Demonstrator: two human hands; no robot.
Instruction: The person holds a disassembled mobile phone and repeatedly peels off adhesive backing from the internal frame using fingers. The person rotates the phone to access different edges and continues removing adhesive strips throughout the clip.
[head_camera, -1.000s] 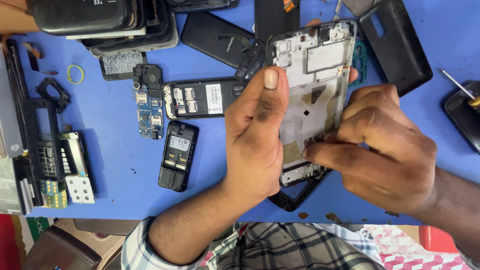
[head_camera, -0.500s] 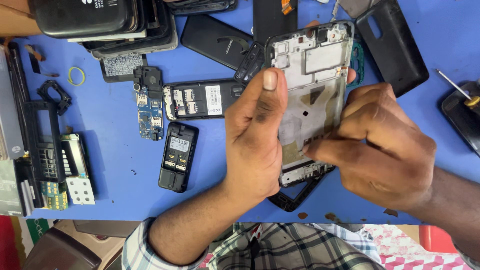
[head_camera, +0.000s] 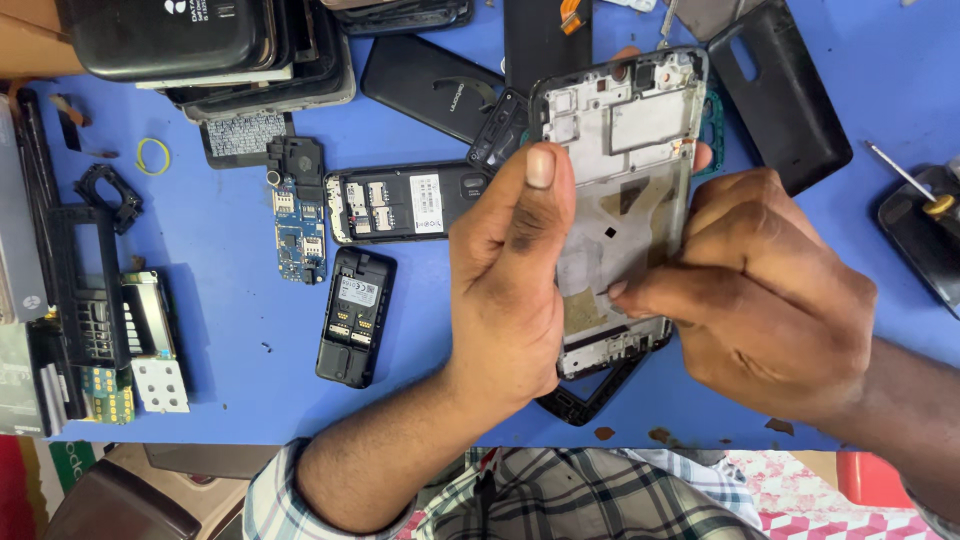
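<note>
The left hand (head_camera: 510, 290) has its grip closed around the edge of the phone frame (head_camera: 625, 200), thumb up along its side, holding it raised above the blue surface (head_camera: 230, 340), probably so it stays steady. The right hand (head_camera: 770, 290) pinches something small at its middle; what, I cannot tell

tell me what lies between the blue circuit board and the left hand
In the head view, two opened black phones lie between the blue circuit board and left hand.
</note>
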